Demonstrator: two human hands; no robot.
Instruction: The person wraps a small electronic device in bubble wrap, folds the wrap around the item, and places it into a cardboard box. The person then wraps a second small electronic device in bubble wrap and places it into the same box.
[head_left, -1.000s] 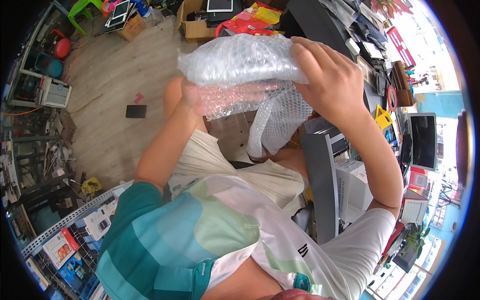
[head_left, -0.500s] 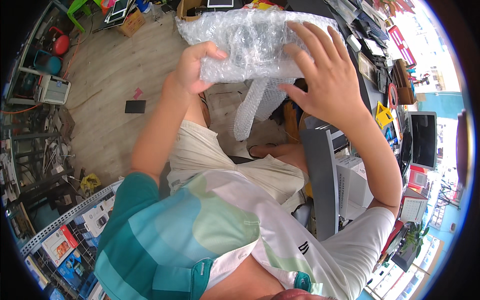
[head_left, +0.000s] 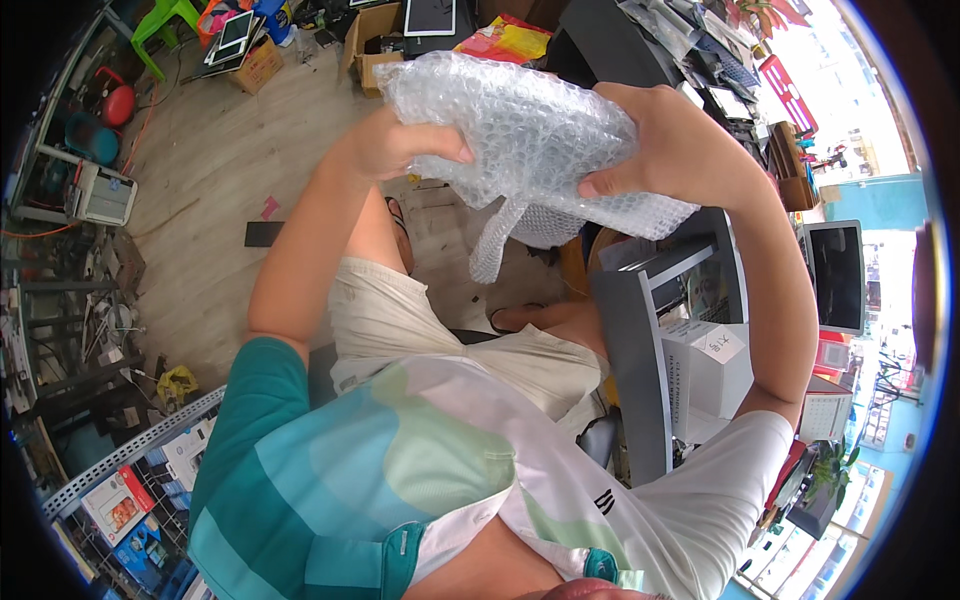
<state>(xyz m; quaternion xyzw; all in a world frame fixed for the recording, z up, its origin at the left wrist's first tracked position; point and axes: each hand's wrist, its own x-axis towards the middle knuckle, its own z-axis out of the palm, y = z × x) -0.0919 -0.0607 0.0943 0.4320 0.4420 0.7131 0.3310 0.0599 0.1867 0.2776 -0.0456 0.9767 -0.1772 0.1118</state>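
Note:
A bundle wrapped in clear bubble wrap (head_left: 530,125) is held up above my knees, and what lies inside is hidden by the layers. My left hand (head_left: 405,145) grips its left end, thumb on the near face and fingers behind. At the right end my right hand (head_left: 660,140) is closed round the bundle, its thumb pressing the near side. A loose flap of the wrap sticks out below my right hand. From the underside a tail of bubble wrap (head_left: 493,245) hangs down between my legs.
A grey desk frame (head_left: 630,370) stands by my right thigh, with a white carton (head_left: 705,370) beside it. A cluttered dark desk (head_left: 610,50) is at the far right. An open cardboard box (head_left: 375,40) sits ahead, and a wire rack (head_left: 130,500) with boxes is at left.
My right hand has gone from spread fingers resting on the wrap to gripping the right end. The bundle has tilted down to the right and come a little nearer, with a flap now sticking out.

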